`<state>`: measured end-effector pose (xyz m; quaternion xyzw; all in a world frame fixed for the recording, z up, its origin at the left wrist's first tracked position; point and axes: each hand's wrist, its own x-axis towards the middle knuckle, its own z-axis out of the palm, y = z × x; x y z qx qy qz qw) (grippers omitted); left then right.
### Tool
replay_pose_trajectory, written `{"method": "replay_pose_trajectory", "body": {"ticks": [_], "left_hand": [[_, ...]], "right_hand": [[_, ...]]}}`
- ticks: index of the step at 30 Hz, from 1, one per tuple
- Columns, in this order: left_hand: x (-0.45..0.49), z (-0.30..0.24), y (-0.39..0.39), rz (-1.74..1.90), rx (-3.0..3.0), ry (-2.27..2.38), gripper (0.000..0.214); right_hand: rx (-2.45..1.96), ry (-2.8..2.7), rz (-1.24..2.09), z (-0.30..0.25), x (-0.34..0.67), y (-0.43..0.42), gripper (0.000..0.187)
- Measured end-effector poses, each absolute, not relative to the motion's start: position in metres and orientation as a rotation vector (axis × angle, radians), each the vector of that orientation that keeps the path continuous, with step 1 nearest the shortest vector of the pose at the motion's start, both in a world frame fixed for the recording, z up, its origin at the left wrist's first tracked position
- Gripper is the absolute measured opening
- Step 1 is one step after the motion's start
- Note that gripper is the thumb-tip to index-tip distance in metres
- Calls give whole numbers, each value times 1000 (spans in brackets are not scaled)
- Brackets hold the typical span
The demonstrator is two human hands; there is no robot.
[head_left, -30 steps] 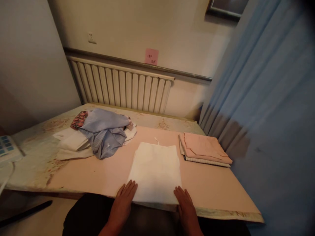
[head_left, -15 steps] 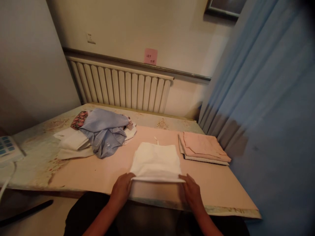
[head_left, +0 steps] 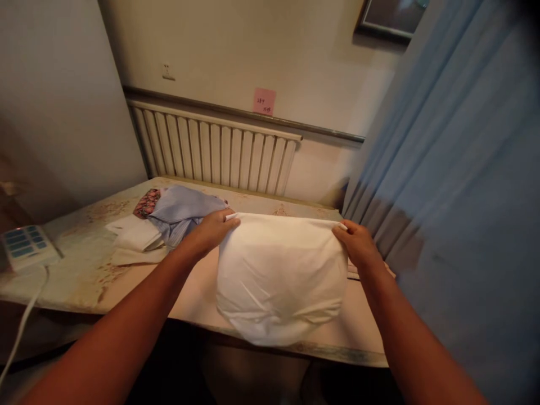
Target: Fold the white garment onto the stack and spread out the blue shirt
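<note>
A white garment [head_left: 278, 275] hangs between my hands, its top edge pulled straight and its lower part bulging and creased down to the table's front edge. My left hand [head_left: 215, 229] pinches the upper left corner. At the upper right corner, my right hand [head_left: 358, 243] grips the same edge between thumb and fingers. The exact kind of garment is not clear. Behind my left hand lies a heap of clothes with a blue striped shirt [head_left: 181, 208] on top. Folded cloths [head_left: 353, 271] are mostly hidden behind my right hand and the white garment.
The table [head_left: 90, 216] has a floral cover with a pink sheet [head_left: 194, 298] over it. A white power strip [head_left: 27, 247] with a cable lies at the left. A radiator [head_left: 219, 152] stands behind, and a blue curtain [head_left: 442, 197] hangs along the right.
Both hands have risen and moved away from me, lifting the white garment's near edge off the table. The garment now hangs upright and covers most of the folded stack at the right.
</note>
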<state>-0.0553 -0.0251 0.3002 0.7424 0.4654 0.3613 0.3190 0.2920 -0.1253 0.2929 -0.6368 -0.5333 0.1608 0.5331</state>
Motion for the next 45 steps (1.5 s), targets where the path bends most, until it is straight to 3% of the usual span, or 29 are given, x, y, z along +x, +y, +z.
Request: {"method": "replay_pose_trajectory", "body": {"ticks": [4,10,16,39,45], "left_hand": [[-43,277,2,753,2014,1218,30],[-23,219,40,716,2077,1341,27],[-21,193,56,704,2082,1374,28],[-17,202,59,759,2092,1337,26],[-13,229,71,863,2147,1336,20]], "right_hand": [[-1621,-1372,402,269,300,-104,24],[-1724,-1377,329,213,302,-76,23],[-1771,-1374,294,192,307,-65,24],[-1758,-1365,342,198,313,-60,26],[-1670,-1369,220,222,314,-36,24]]}}
